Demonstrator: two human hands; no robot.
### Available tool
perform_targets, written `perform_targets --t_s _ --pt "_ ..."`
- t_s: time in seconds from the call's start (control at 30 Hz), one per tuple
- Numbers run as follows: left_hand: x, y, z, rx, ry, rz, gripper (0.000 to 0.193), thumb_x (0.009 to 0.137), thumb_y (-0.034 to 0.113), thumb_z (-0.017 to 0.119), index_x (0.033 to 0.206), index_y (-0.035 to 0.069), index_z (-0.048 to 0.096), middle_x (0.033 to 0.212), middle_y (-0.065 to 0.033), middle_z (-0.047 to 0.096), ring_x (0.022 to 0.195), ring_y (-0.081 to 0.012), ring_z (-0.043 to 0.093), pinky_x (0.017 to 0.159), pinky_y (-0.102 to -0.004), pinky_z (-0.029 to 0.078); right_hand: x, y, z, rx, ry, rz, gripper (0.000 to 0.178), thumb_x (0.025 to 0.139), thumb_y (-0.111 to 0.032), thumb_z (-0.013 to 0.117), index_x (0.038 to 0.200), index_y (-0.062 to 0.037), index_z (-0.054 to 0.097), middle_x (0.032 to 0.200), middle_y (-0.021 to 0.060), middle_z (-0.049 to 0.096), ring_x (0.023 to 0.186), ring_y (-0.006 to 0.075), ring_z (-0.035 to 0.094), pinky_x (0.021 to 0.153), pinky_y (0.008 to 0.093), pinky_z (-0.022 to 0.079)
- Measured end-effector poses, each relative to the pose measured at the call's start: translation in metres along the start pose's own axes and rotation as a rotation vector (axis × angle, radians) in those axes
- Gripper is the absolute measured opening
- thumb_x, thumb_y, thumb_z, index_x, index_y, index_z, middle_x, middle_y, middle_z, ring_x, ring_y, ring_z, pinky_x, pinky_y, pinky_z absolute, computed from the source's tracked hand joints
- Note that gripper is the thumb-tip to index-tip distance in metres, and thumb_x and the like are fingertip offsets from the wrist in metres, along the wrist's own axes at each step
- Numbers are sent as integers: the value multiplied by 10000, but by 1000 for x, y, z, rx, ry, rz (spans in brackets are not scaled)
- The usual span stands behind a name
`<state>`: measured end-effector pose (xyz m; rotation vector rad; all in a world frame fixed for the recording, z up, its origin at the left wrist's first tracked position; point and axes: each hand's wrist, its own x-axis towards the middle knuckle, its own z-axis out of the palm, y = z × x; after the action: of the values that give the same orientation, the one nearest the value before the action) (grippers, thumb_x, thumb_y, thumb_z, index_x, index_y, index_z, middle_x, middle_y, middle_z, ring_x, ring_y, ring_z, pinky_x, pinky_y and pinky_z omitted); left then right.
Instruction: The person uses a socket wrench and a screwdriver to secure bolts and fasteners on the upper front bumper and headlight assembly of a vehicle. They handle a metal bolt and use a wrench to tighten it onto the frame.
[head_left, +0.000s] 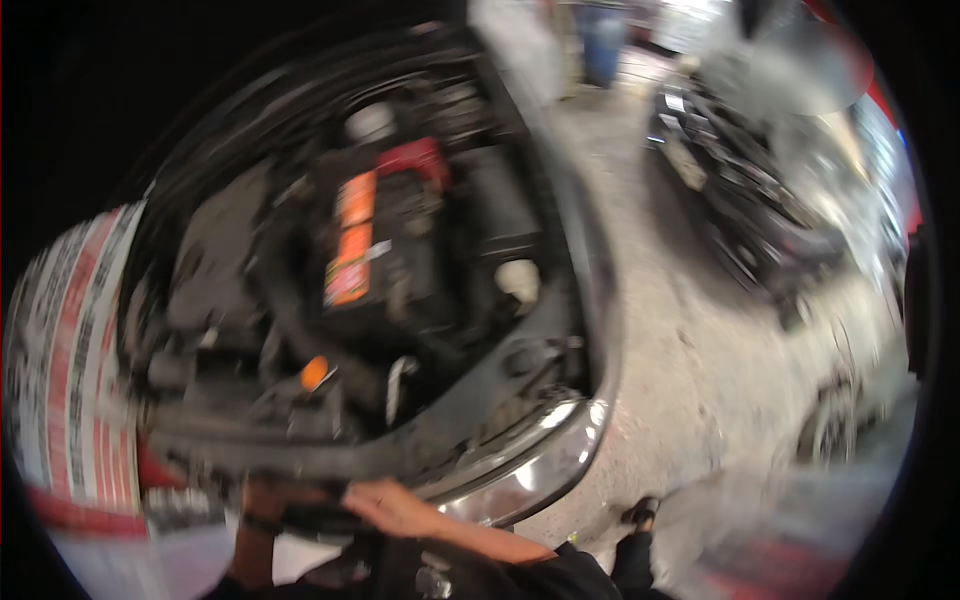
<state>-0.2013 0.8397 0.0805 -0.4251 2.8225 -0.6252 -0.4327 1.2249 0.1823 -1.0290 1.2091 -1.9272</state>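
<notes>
Both hands are low in the picture, in front of a car's open engine bay (250, 455). My left hand (275, 495), with a dark band at the wrist, is at the front edge beside a dark piece. Blur and shade hide its fingers. My right hand (392, 508) reaches in from the right, its fingers bunched and bent at the same dark piece (318, 512); its kind does not show. Beyond them lie a black car battery (400, 255) with an orange label and red terminal cover (415, 158), and an orange cap (315, 373).
A striped red-and-white cover or sheet (75, 370) hangs over the car's left side. The headlight (530, 470) curves round the near right corner. Concrete floor (660, 380) stretches to the right, with a dark front-end car part (745, 200) on it. A blue drum (602, 45) stands farther back.
</notes>
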Motion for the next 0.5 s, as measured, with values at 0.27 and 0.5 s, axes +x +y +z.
perform_targets --t_s 0.27,0.5 --pt "19 54 -81 -2315 284 -1268 143 899 273 571 965 153 529 678 5 438 499 -123 426 417 -299 346 8 17 0 -70 -41 -38 283 982 -139 506 747 18 497 650 107 501 548 225 531 527 357 419" --pt "11 58 -75 -2170 311 -1246 124 971 256 454 873 191 492 619 38 381 454 -99 343 411 -264 281 5 15 5 -38 -34 -14 278 969 -142 532 743 9 471 638 117 453 545 271 472 541 389 388"
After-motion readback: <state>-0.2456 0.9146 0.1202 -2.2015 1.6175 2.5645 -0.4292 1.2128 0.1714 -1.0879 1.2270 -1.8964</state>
